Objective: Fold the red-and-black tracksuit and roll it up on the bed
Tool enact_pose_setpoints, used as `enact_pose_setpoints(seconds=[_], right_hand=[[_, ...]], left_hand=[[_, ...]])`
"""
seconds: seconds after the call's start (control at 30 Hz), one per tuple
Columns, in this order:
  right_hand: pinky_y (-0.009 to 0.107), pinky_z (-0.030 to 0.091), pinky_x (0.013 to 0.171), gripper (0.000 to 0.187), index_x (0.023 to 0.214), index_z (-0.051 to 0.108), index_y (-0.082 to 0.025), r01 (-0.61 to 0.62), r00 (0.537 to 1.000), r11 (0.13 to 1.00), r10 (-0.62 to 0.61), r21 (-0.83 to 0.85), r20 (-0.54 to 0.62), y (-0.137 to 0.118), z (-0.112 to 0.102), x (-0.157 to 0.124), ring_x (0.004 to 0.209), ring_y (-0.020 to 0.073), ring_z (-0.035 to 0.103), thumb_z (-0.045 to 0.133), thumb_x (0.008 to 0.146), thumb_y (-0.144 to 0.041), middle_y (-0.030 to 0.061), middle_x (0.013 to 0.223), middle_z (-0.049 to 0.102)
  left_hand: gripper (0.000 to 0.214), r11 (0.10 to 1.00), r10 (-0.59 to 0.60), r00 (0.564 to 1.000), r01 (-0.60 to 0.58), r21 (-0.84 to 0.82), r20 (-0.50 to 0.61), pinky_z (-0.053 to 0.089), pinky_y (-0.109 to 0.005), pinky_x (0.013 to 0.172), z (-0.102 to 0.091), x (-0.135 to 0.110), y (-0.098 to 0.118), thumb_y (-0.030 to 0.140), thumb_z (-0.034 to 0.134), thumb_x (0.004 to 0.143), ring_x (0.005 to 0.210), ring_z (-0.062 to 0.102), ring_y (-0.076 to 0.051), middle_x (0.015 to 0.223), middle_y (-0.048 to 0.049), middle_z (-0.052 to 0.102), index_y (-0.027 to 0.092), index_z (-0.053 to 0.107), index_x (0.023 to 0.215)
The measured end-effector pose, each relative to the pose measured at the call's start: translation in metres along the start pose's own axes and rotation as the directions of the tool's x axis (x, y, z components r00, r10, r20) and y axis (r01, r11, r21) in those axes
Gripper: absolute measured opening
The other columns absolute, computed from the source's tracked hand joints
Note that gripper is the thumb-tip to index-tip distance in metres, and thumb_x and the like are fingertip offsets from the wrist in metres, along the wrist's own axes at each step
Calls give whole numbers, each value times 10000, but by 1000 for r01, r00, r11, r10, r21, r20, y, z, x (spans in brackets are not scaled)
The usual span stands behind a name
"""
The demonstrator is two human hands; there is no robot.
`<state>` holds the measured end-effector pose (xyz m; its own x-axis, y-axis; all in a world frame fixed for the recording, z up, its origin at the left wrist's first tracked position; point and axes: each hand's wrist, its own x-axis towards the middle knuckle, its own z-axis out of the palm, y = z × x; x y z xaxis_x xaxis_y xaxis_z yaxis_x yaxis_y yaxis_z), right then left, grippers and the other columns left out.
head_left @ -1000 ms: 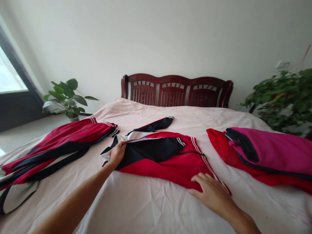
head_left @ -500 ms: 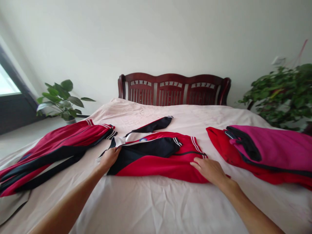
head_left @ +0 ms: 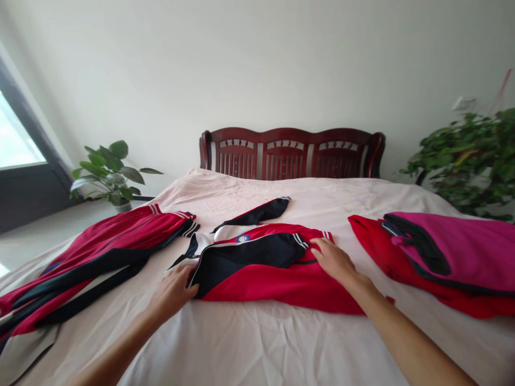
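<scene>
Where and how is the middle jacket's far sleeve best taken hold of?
Probably by its white-striped cuff, coming from above on the right. The far sleeve lies stretched out from the jacket onto the bedsheet, so its cuff end is free.

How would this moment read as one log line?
left hand: at jacket, near collar | right hand: at striped hem | jacket: lying on bedsheet | magenta garment: right of jacket
</scene>
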<state>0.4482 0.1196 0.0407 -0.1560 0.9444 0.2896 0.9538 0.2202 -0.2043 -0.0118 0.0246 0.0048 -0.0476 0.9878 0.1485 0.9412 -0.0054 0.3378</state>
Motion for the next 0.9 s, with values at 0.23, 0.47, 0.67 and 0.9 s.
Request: enact_pose_setpoints(seconds=[0.23,0.47,0.67,0.9], right_hand=[[307,448,968,791,1512,367,-251,132,977,991,-132,12,168,-58,37,78,1274,216,530,434,777,34,52,1526,442],[305,486,813,617,1289,615,-274,56,985,997,-47,-54,165,-72,28,96,1017,238,659,604,720,-35,74,1167,680],[296,458,862,354,1149,650,-225,-36,926,997,5,-75,-377,-44,-46,57,1124,227,581,443,885,-112,92,1213,590],[302,419,687,259,933,698,-249,83,871,921,-252,-380,-421,20,-32,-95,732,171,609,503,848,-102,14,923,673]], left_hand=[[258,995,81,997,-81,59,5,448,-399,923,9,-12,-3,248,493,843,1095,600,-285,1116,-98,677,235,683,1016],[329,990,135,986,-138,-21,-97,454,-382,939,9,-12,-11,255,385,927,1082,617,-252,1156,-85,670,216,640,1132],[307,999,25,988,-31,-36,-151,455,-290,771,3,-7,-9,253,344,955,973,636,-188,1156,-10,634,298,586,1137],[229,994,70,991,-60,87,-114,417,-285,721,8,-7,-12,172,380,906,907,609,-188,1076,-23,616,253,579,987]])
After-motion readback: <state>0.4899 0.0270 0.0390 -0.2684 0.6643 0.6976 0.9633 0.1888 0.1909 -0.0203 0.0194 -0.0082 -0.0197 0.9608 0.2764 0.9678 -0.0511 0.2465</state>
